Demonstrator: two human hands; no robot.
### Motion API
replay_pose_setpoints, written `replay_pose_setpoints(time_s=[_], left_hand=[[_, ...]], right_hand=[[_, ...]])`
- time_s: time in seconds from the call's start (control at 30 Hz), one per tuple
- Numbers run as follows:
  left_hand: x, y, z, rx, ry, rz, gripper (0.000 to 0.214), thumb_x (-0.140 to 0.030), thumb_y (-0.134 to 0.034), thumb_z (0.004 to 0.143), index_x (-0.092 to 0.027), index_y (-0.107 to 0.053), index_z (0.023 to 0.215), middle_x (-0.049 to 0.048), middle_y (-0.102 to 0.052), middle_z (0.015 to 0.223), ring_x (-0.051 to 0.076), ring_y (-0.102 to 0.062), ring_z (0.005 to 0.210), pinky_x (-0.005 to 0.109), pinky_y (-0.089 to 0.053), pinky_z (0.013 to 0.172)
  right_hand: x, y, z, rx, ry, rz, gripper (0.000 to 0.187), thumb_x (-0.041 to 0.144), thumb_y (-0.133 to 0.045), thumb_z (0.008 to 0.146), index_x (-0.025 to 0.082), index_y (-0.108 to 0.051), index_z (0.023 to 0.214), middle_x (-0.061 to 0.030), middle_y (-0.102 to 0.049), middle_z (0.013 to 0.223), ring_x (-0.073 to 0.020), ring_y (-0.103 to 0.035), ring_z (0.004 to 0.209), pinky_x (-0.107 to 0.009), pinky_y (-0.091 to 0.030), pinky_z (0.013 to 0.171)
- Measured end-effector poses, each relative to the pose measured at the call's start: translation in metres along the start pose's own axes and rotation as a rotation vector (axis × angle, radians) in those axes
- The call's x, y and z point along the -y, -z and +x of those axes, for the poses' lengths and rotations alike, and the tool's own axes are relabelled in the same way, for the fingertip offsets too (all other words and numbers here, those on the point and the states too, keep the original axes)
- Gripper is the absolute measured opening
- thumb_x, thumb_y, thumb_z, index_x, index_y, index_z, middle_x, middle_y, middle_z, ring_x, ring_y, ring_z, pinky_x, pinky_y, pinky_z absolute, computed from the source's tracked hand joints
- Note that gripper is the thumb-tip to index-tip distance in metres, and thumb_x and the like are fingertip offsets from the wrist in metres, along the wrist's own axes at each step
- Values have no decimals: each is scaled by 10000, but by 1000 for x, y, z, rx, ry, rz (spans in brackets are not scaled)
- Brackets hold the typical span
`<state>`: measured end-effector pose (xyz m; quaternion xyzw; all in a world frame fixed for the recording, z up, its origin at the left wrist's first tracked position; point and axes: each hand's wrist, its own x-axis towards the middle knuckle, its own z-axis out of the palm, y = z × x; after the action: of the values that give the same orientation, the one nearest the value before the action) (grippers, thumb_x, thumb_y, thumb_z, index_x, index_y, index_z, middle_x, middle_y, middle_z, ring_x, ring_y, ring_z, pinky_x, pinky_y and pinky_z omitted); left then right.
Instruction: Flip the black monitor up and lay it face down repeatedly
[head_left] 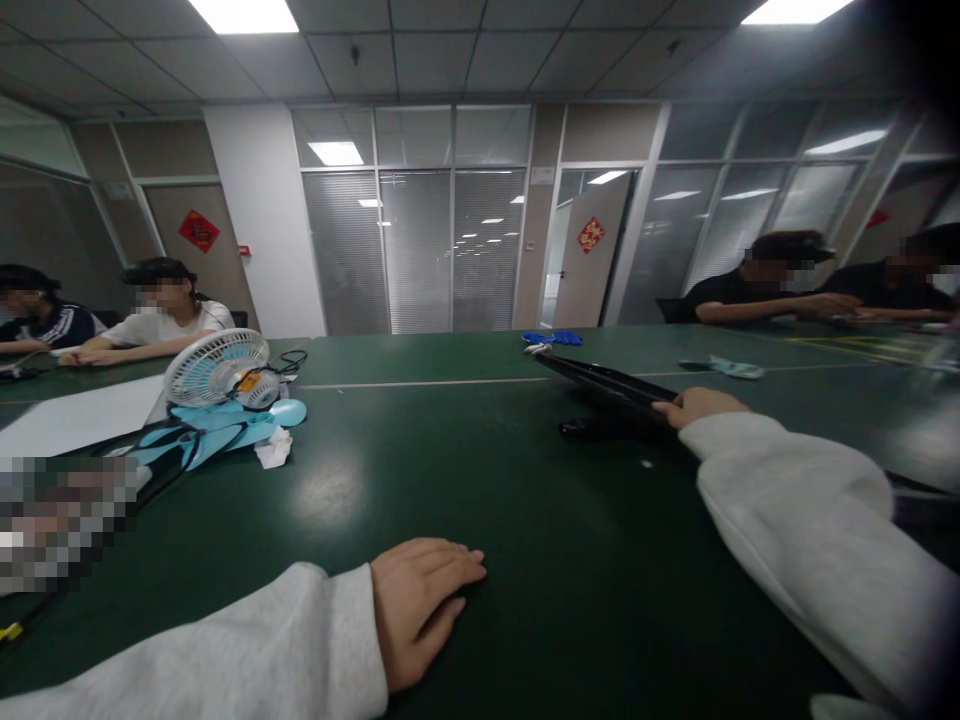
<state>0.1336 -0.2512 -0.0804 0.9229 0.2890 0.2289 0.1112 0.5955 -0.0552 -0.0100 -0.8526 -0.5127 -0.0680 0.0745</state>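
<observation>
My left hand [420, 605] rests flat, palm down, on the dark green tabletop [510, 500], fingers stretched out and close together, with nothing in it. Farther off on the right, my right hand [706, 404] is closed around the near end of a long, glossy black object [611, 383] whose kind I cannot make out. Its body slants away toward the far left, and its far tip lies by a blue and white bundle [553, 338]. Just under it is a shorter dark piece [581, 428]; whether the two are joined is unclear.
A white fan [217, 368], light blue fan blades [214, 440], crumpled tissue [274, 448] and a white sheet [82, 415] lie at the left. A pale blue item [735, 368] is at the far right. People [184, 315] sit along both sides.
</observation>
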Motion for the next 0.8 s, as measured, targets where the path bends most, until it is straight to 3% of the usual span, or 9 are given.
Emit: replay_pose_setpoints(time_s=[0.27, 0.6, 0.8], left_hand=[[3, -2, 0, 6, -11, 4, 402, -174, -483, 875, -234, -535, 1269, 20, -582, 1325, 152, -543, 1208, 325, -416, 1067], [3, -2, -1, 7, -3, 16, 401, -175, -496, 869, -245, -538, 1262, 4, -585, 1321, 140, -537, 1212, 310, -408, 1073], [1, 0, 0, 10, -4, 7, 405, -170, -498, 864, -238, -540, 1261, 8, -586, 1319, 138, -539, 1211, 306, -405, 1075]], right_hand=[[0, -1, -1, -76, -59, -1, 551, 469, -382, 927, 27, -636, 1136, -279, -535, 1158, -330, -524, 1054, -397, -393, 816], [-3, -20, 1, -31, -93, 8, 535, 455, -418, 898, 54, -619, 1190, -270, -509, 1194, -375, -504, 1089, -430, -386, 809], [-1, -19, -5, -27, -67, 10, 582, 501, -249, 943, 137, -571, 1265, -257, -510, 1206, -383, -517, 1087, -484, -371, 849]])
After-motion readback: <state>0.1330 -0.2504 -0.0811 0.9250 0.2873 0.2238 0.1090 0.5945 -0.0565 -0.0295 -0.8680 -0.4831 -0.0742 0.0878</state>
